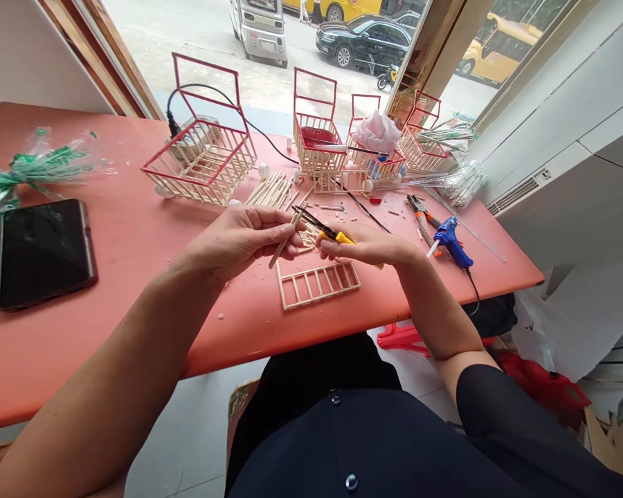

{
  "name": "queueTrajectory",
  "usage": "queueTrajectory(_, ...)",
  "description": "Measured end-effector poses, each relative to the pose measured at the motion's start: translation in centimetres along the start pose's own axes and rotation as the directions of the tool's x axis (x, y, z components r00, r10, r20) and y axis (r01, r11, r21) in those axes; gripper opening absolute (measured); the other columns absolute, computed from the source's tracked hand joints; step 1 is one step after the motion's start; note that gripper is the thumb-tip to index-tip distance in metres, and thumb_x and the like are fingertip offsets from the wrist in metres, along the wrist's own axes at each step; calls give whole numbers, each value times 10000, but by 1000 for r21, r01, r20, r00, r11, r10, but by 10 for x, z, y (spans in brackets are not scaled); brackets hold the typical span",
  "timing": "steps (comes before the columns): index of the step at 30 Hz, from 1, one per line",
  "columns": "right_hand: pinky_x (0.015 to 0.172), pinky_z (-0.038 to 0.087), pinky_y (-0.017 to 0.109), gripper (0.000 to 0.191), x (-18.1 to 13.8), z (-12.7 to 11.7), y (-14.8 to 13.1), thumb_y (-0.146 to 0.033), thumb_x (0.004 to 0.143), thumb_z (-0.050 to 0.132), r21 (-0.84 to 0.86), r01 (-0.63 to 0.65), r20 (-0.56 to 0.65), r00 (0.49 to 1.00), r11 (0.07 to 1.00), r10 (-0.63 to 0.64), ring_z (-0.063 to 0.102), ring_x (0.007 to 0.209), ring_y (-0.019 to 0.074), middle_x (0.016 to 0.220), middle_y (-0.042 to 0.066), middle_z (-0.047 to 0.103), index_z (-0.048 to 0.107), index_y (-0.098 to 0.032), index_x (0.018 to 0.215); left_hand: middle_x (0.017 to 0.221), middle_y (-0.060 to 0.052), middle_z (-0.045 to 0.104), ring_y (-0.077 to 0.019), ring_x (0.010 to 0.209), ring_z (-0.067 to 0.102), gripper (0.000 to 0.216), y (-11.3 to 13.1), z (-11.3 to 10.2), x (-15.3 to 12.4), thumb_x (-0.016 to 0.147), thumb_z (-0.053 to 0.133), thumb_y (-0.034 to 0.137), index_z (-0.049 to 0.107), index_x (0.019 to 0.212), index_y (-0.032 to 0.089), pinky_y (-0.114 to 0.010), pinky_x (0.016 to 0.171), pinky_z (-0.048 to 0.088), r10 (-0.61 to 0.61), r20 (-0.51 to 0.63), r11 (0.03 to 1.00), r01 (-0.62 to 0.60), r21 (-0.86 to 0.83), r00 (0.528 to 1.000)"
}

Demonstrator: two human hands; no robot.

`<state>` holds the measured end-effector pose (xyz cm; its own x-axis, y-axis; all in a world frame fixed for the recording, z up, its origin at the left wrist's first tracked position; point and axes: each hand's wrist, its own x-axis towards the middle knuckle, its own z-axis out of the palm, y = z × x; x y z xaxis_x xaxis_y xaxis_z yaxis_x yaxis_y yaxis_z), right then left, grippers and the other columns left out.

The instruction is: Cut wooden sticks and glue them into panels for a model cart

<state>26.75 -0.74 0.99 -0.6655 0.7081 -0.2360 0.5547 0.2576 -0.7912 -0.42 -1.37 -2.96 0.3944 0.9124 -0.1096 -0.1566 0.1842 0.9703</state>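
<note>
My left hand point(249, 238) is closed around a few thin wooden sticks point(283, 247), pinched between thumb and fingers. From the right, my right hand point(366, 243) grips scissors point(342, 237) with yellow handles and dark blades. The blade tips meet the sticks just past my left fingertips; whether they are closed on one I cannot tell. Below my hands, a ladder-like stick frame point(319, 285) lies flat on the table. Behind them is a pile of loose sticks point(270, 190), with short cut pieces scattered under the scissors.
Small stick carts with red rims point(202, 155) stand along the back of the pink table point(150, 332). A blue glue gun point(453, 242) and orange-handled pliers point(423, 214) lie right. A black tablet point(46, 252) and green-tied plastic wrapping point(52, 164) are left.
</note>
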Motion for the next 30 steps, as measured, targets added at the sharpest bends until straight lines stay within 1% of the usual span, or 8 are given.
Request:
queueTrajectory(3,596,431,223,649,1,1,-1,-823,1054,700,-34,-39,8,999,999,40,708,929,183,1094,95,784,662,-179,1128,725,-91,824,-217,723,820,481,1,2,0,643,1178,450,892,886,149,-311,770,728,-12,7,1000,12,20,1000)
queueTrajectory(6,507,356,235,695,3,2,1,-870,1033,687,-44,-83,10,996,996,84,688,840,170,1106,85,769,665,-188,1169,696,-87,814,-216,695,810,505,3,6,-1,607,1184,472,884,858,151,-305,739,721,-12,-6,999,12,43,1000)
queueTrajectory(8,496,350,246,718,5,4,3,-901,1017,683,-52,-97,-4,995,994,97,666,794,166,1055,66,753,672,-199,1166,688,-84,814,-217,684,808,515,4,9,-2,591,1183,485,884,851,156,-304,726,717,-3,-20,998,5,63,1000)
queueTrajectory(13,624,426,270,678,10,5,6,-888,1055,636,-154,-106,-61,993,982,98,594,773,164,927,23,686,652,-211,1091,694,-78,815,-229,697,820,487,2,11,-2,623,1161,485,888,864,161,-328,752,730,47,-62,994,-40,104,997)
queueTrajectory(18,723,410,288,580,13,6,8,-780,1110,628,-208,-40,-84,996,977,23,578,831,176,917,15,671,650,-202,1064,758,-97,848,-239,728,833,442,-1,10,-2,675,1126,485,891,864,161,-346,762,736,69,-82,988,-57,142,994)
queueTrajectory(21,731,399,293,570,15,7,10,-775,1101,641,-197,-22,-94,996,980,3,563,828,177,909,7,661,640,-208,1046,750,-89,841,-228,721,825,439,0,11,-2,667,1125,481,882,843,161,-338,758,731,73,-82,987,-60,148,994)
queueTrajectory(26,702,369,298,623,16,10,10,-847,1051,651,-183,-64,-106,993,981,45,546,821,183,918,12,653,614,-225,1022,729,-82,828,-215,699,810,465,0,13,-2,638,1134,501,867,811,161,-314,723,708,92,-62,986,-82,143,994)
queueTrajectory(30,728,385,302,613,18,11,12,-833,1064,637,-200,-7,-122,992,980,-18,556,849,188,935,20,671,611,-223,1005,748,-99,842,-245,717,826,464,-2,12,-2,668,1113,520,884,854,161,-323,705,695,98,-54,980,-87,177,994)
